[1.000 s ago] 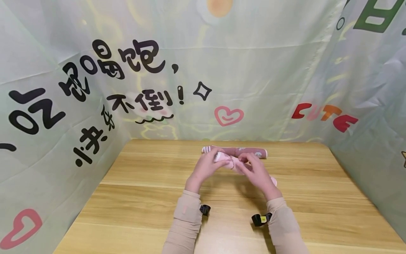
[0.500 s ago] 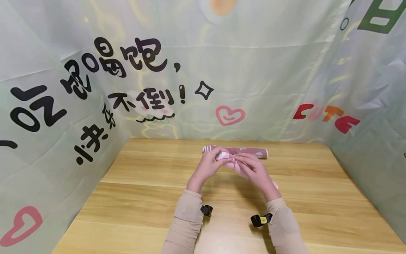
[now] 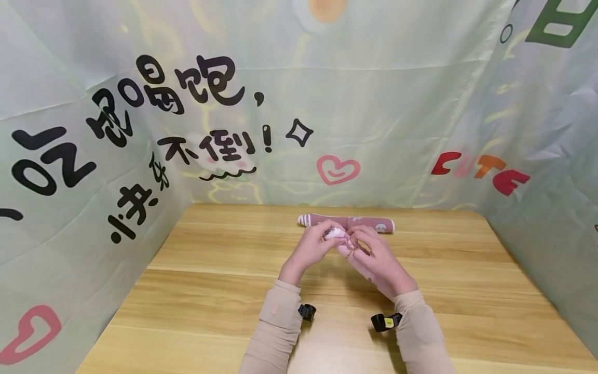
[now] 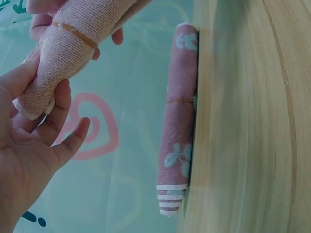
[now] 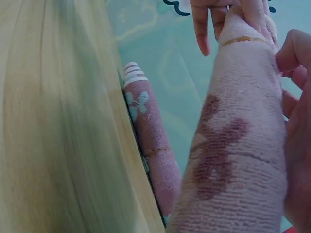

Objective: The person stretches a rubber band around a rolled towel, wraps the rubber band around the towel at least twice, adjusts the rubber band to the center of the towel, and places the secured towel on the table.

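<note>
A light pink towel [image 3: 366,272], rolled into a tube with a darker pink patch, is held above the table between both hands. My left hand [image 3: 310,248] grips its far end between thumb and fingers, seen also in the left wrist view. A thin brownish-orange rubber band [image 4: 75,35] circles the roll a little way in from that end. My right hand [image 3: 380,259] has its thumb and curled fingers on the roll close to the band. In the right wrist view the towel [image 5: 238,150] hides part of that hand.
A second rolled towel [image 3: 369,223], dusky pink with pale blue motifs and white stripes, lies at the back of the wooden table [image 3: 210,301], also banded at its middle. Printed cloth walls [image 3: 397,114] enclose the table's back and sides.
The light pink roll has swung so that its near end now lies below my right forearm. Both hands have shifted slightly, and the right fingers have moved at the band.
</note>
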Tool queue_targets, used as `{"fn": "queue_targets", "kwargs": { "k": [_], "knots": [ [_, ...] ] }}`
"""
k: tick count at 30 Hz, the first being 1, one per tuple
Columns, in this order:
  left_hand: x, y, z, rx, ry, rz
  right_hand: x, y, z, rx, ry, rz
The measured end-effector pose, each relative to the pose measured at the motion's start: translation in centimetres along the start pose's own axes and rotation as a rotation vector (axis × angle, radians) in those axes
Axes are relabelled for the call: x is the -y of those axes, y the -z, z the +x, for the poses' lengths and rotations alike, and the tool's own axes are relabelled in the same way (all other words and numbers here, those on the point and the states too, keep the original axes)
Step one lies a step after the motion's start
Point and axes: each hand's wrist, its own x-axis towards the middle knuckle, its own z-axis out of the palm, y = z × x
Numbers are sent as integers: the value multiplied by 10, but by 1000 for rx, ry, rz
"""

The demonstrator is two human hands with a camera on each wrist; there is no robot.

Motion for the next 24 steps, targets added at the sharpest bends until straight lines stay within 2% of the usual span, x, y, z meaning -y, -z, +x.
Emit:
{"fn": "queue_targets", "kwargs": {
  "k": [5,8,12,17,21,24],
  "knots": [
    [1,0,0,-2,42,-19,-4,2,-2,19,31,-13],
    [3,3,0,-49,79,-32,-7,3,-2,28,40,-26],
    [5,10,-1,-113,114,-56,-11,4,-2,40,20,-40],
    [7,15,-2,-109,159,-52,-13,2,-2,36,-38,-10],
    [7,18,-2,-149,177,-30,-13,3,-3,-3,-69,23],
    [8,19,-2,-169,176,-14,-11,3,-3,-16,-60,32]
  ]
}}
